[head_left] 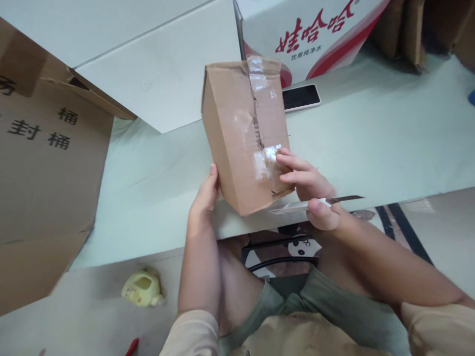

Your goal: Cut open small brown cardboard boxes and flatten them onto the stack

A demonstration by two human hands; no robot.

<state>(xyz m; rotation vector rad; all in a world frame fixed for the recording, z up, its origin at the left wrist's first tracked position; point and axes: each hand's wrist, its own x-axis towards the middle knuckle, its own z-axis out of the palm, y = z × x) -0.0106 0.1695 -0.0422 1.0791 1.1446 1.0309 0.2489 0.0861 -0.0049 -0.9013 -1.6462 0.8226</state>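
A small brown cardboard box (243,133) with torn clear tape along its seam stands tilted at the near edge of the pale table (371,143). My left hand (206,193) grips its lower left side, thumb on the face. My right hand (308,190) holds a utility knife (315,203) lying flat under the thumb, blade end pointing right, while its fingers press the taped flap at the box's lower right.
A large brown carton with printed characters (44,163) lies at left. White boards (156,64) and a red-and-white printed box (308,34) stand behind. A phone (301,97) lies on the table. A yellow object (141,288) sits on the floor.
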